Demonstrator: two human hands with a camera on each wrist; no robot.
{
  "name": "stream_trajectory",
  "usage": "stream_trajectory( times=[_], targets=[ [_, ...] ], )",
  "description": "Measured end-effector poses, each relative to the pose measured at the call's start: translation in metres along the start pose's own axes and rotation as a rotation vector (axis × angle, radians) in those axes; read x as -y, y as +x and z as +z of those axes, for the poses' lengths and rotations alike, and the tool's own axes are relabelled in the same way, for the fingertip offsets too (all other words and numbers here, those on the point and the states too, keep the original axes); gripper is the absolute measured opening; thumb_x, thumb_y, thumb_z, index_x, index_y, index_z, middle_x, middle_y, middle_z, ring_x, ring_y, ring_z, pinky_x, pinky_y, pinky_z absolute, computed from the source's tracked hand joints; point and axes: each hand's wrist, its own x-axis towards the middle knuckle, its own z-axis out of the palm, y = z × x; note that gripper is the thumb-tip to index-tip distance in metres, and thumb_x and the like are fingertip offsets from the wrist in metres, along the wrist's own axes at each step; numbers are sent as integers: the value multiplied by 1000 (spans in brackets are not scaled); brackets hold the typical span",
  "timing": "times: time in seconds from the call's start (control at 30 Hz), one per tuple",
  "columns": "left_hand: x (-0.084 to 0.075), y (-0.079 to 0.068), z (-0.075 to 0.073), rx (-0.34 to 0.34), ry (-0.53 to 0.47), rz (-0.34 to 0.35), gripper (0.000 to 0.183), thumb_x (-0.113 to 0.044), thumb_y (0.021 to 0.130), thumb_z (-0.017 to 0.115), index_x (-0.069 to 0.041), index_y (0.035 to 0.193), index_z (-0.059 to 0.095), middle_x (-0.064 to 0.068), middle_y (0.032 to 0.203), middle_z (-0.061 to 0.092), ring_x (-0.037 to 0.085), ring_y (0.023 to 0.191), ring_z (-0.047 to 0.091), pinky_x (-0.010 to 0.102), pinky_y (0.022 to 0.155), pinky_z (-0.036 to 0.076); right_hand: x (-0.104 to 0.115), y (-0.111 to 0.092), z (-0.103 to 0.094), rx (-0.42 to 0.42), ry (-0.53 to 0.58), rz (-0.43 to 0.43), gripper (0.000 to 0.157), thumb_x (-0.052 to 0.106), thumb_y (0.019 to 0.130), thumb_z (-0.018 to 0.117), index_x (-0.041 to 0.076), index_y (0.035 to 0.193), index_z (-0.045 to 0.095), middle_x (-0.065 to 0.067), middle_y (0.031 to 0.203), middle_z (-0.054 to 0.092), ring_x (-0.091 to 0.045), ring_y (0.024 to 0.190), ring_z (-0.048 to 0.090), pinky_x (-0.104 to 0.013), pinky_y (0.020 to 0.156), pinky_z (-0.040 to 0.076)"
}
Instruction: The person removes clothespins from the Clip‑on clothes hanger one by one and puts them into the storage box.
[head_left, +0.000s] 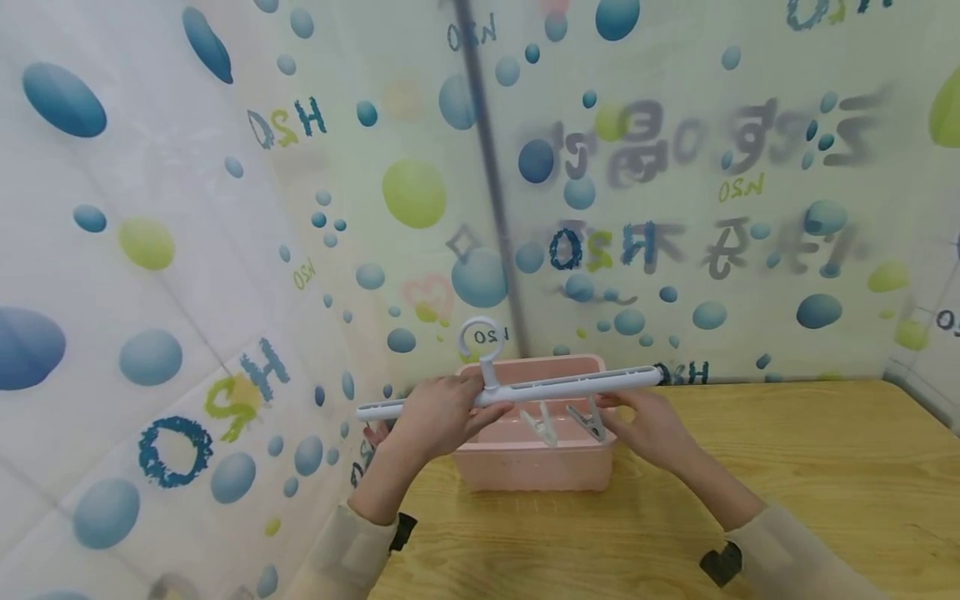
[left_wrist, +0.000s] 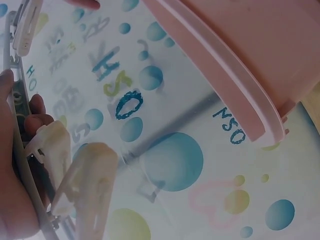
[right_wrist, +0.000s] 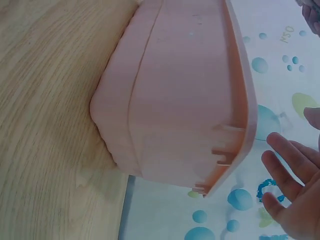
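My left hand [head_left: 438,417] grips a white plastic clip hanger [head_left: 585,385] near its hook [head_left: 491,354], raised over a pink basket [head_left: 534,468]. White clips [head_left: 542,425] dangle below the bar; in the left wrist view, two pale clips [left_wrist: 89,185] appear close up beside the gripping hand. Under the bar's right part is my right hand [head_left: 651,427], close to a grey-looking clip [head_left: 588,419]. Its fingers [right_wrist: 290,172] are spread and hold nothing in the right wrist view, beside the basket's rim [right_wrist: 250,110].
The basket stands on a wood-grain table [head_left: 810,483], near its back edge. A patterned curtain [head_left: 675,192] with blue and green dots rises behind the table, and another patterned sheet [head_left: 135,292] lies along the left side.
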Motion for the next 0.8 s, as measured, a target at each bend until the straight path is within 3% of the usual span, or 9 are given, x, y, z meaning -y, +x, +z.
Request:
stream_trajectory(
  times=[0.17, 0.47, 0.8],
  targets=[
    [0, 1, 1, 4, 6, -3, 44, -62, 95, 54, -19, 84, 50, -8, 59, 36, 7, 46, 33, 22, 45, 25, 6, -12, -8, -27, -36, -42, 39, 27, 96, 67, 15, 133, 63, -3, 110, 76, -30, 105, 70, -48, 82, 55],
    [-2, 4, 0, -9, -6, 7, 42, -60, 95, 56, -21, 83, 51, -8, 63, 38, 7, 47, 34, 21, 45, 25, 27, -31, -26, -92, -7, 17, 42, 33, 97, 65, 13, 134, 62, -1, 111, 76, -31, 106, 70, -30, 70, 51],
    [-2, 3, 0, 0, -11, 3, 44, -62, 96, 52, -21, 83, 49, -8, 62, 38, 7, 47, 34, 22, 46, 25, 35, -39, -31, -197, -26, -75, 38, 21, 95, 69, 14, 131, 64, 3, 108, 77, -29, 109, 70, -47, 80, 57]
  ],
)
